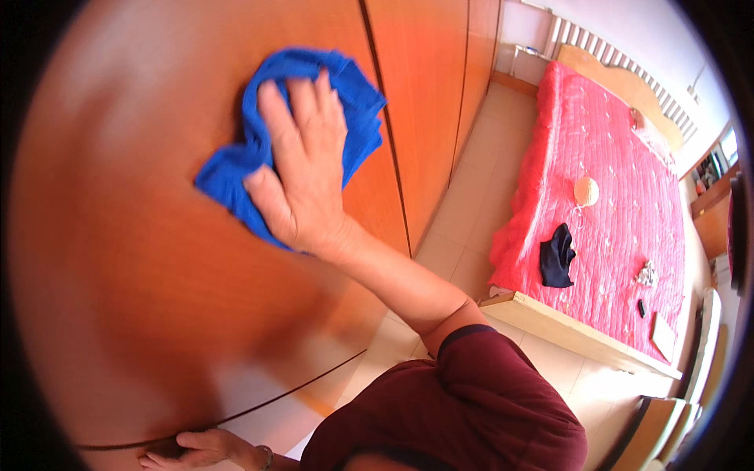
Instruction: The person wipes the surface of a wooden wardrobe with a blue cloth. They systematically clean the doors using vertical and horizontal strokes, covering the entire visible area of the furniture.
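We face an orange wooden wardrobe (157, 259) beside a tiled floor (479, 196) and a red bed (613, 180). Our right hand (302, 169) presses spread on a blue cloth (228, 169); our left hand (196, 449) lies flat at the door's lower edge.

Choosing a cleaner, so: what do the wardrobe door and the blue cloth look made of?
Wardrobe door: seemingly wood or wood veneer, orange-brown, with a smooth semi-gloss finish that shows soft reflections. Blue cloth under the right hand: soft woven or microfibre fabric, matte, folding and bunching freely.

A home bedroom: red-quilted bed (605, 196) beside wooden wardrobe (157, 259).
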`<act>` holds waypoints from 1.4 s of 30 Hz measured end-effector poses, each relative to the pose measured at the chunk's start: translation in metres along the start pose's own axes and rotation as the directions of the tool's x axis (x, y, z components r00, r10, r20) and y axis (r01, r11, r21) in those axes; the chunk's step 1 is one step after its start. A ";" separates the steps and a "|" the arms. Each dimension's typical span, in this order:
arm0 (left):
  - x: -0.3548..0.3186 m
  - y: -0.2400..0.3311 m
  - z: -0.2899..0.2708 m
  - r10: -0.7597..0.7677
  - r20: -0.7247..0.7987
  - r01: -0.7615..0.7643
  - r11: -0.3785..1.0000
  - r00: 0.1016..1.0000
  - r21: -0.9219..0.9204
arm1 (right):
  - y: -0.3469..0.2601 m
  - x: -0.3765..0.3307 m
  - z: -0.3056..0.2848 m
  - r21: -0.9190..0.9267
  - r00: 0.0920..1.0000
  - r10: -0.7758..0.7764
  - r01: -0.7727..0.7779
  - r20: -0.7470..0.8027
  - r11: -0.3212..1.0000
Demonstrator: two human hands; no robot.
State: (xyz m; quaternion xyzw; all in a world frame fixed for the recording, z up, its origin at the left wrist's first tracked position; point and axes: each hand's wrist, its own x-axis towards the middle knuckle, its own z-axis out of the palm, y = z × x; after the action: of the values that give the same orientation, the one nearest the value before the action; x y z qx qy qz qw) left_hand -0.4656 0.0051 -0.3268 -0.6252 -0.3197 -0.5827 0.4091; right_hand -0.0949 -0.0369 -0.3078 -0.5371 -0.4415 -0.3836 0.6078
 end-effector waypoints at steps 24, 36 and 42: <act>0.032 0.059 0.005 -0.025 0.092 0.013 0.992 0.995 0.127 | 0.231 -0.476 0.024 0.602 -0.231 0.973 -0.778 -0.007 -0.180; 0.000 -0.007 -0.006 0.144 0.053 -0.149 0.982 0.988 0.120 | 0.025 -0.192 0.014 0.123 0.549 0.814 -0.809 -0.190 0.575; -0.004 -0.009 -0.015 0.093 0.150 -0.102 0.993 0.984 0.055 | -0.110 -0.130 0.027 -0.046 0.919 0.390 -0.392 -0.058 0.919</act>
State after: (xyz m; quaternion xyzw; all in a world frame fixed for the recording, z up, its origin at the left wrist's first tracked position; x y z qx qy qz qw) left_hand -0.4809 -0.0031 -0.3298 -0.6685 -0.3360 -0.5037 0.4318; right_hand -0.2427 -0.0253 -0.3954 -0.6223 -0.2996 -0.2795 0.6670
